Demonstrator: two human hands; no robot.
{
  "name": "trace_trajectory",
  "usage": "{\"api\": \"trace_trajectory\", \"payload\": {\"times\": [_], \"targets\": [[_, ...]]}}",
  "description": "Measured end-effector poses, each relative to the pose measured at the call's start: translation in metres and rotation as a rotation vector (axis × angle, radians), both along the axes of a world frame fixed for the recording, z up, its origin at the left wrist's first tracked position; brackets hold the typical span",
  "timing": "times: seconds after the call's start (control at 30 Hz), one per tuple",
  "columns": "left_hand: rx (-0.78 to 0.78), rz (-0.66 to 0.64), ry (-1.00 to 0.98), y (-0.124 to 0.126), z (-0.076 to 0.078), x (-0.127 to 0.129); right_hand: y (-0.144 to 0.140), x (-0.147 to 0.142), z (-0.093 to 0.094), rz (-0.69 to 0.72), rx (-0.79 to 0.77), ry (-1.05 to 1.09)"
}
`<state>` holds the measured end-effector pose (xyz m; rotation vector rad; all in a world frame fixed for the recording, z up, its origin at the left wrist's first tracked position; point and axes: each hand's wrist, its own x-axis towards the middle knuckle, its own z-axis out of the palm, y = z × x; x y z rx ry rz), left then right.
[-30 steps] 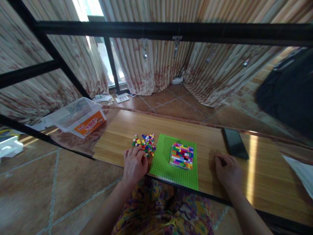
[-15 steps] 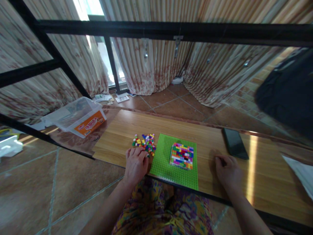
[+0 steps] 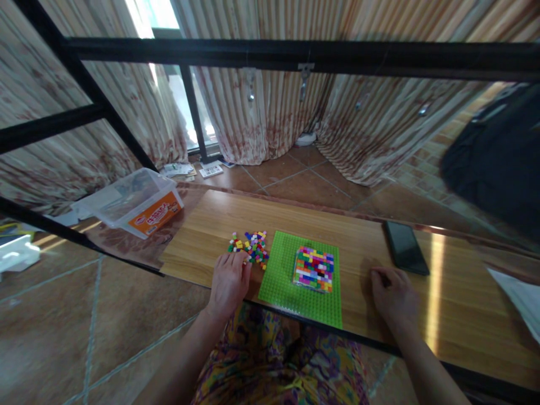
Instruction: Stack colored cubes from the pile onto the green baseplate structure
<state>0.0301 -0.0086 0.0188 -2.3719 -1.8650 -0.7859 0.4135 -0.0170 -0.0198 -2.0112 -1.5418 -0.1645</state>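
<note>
My left hand (image 3: 230,283) is at the near edge of a loose pile of small toy bricks (image 3: 255,243) in many colours. Its fingers are bent, and a pale toy brick (image 3: 246,260) shows at the thumb and fingertips. Right of the pile lies a green studded baseplate (image 3: 278,281). On the plate sits a low square block of multicoloured bricks (image 3: 314,269), built in rows. My right hand (image 3: 394,295) rests on the table right of the plate, fingers curled in, with nothing visible in them.
A dark phone (image 3: 405,247) lies beyond my right hand on the wooden table (image 3: 358,236). White paper (image 3: 517,298) is at the far right. A clear plastic box (image 3: 143,197) with an orange label stands at the left. A black metal bar (image 3: 270,55) crosses before the curtains.
My left hand has shifted slightly left, away from the baseplate, uncovering more of the pile's near side. My right hand and the brick block have stayed where they were.
</note>
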Motion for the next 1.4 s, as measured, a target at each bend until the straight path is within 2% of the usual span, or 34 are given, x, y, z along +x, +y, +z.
{"api": "trace_trajectory", "payload": {"times": [0.27,0.63,0.77,0.87,0.97,1.03,1.23,1.4], "targets": [[-0.068,0.094,0.059,0.026,0.002,-0.012,0.0,0.001,-0.002,-0.004,-0.015,-0.007],[-0.171,0.157,-0.102,0.037,0.003,-0.016,0.0,0.003,-0.003,-0.012,-0.014,-0.002],[-0.12,0.14,-0.228,0.038,0.0,-0.025,0.0,0.003,-0.003,0.002,-0.008,-0.01],[-0.12,0.124,-0.395,0.039,-0.002,-0.03,0.0,0.002,-0.002,-0.007,-0.003,-0.014],[-0.133,0.16,-0.565,0.04,-0.004,-0.032,0.0,0.001,-0.002,0.0,0.006,-0.016],[-0.136,0.186,-0.612,0.042,-0.005,-0.032,0.0,0.002,-0.003,0.008,0.016,-0.022],[-0.154,0.198,-0.452,0.049,-0.008,-0.028,0.001,0.005,-0.005,0.014,0.015,-0.02],[-0.164,0.193,-0.244,0.054,0.001,-0.023,0.0,0.005,-0.005,0.016,0.009,-0.024]]}}
